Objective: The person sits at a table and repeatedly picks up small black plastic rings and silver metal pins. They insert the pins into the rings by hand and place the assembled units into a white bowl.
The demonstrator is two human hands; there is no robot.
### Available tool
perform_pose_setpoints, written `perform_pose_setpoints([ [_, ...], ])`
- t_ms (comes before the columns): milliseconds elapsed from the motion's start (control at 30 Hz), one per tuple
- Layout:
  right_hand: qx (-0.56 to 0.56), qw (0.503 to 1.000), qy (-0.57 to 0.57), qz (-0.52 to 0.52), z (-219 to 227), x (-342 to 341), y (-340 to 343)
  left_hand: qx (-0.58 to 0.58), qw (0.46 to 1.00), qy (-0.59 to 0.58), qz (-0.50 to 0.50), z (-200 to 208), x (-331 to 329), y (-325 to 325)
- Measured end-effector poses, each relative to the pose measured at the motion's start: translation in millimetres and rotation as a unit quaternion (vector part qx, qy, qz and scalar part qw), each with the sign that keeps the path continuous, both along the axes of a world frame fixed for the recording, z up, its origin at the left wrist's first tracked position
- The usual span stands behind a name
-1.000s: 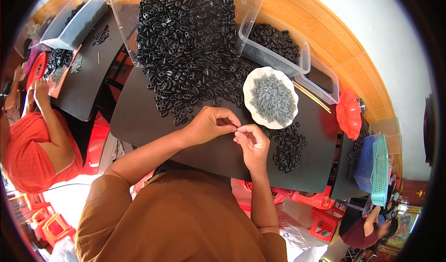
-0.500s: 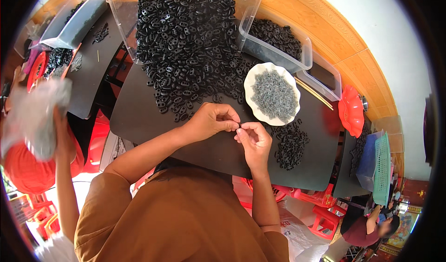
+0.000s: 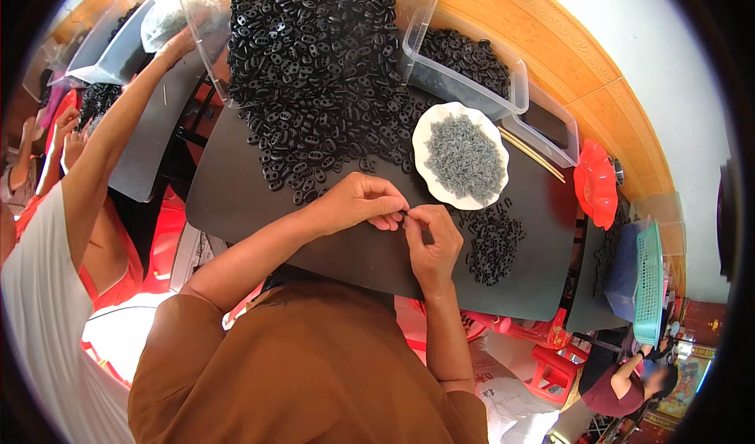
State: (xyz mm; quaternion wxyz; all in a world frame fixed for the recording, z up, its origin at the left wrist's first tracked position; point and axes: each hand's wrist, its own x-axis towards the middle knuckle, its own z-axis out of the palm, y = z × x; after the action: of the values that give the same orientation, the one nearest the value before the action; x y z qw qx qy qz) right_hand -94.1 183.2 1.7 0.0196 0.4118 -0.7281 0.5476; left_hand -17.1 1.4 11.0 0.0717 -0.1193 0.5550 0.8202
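My left hand (image 3: 366, 202) and my right hand (image 3: 434, 243) meet fingertip to fingertip over the dark table (image 3: 358, 263). Both pinch a tiny black part (image 3: 404, 214), mostly hidden by the fingers. Beyond them spreads a big heap of black oval plastic pieces with holes (image 3: 314, 74). Right of my hands, a white scalloped plate (image 3: 425, 178) holds many small grey translucent pieces (image 3: 465, 157). A smaller pile of black parts (image 3: 494, 243) lies just right of my right hand.
A clear bin (image 3: 464, 90) of black pieces stands at the back, near two wooden sticks (image 3: 535, 154) and a red scalloped dish (image 3: 595, 184). On the left, a co-worker's arm (image 3: 118, 145) reaches toward a bag (image 3: 169, 23) at another table. A green basket (image 3: 647, 283) is far right.
At left, the co-worker's bag has moved from near the lower left up to the bins, and a white-sleeved arm now stretches there. My hands stay together, my right fingers curled slightly differently.
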Motion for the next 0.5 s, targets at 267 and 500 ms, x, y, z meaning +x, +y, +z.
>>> perform_pose_setpoints([
  [267,-0.002,0.991,-0.136,-0.004,-0.6,5.6,-0.6,-0.024,0.997,0.065,0.030,-13.6,-0.1,0.0],
  [500,0.009,0.975,-0.221,-0.008,-5.8,4.2,2.0,-0.079,0.994,0.056,0.044,-16.5,1.2,0.5],
])
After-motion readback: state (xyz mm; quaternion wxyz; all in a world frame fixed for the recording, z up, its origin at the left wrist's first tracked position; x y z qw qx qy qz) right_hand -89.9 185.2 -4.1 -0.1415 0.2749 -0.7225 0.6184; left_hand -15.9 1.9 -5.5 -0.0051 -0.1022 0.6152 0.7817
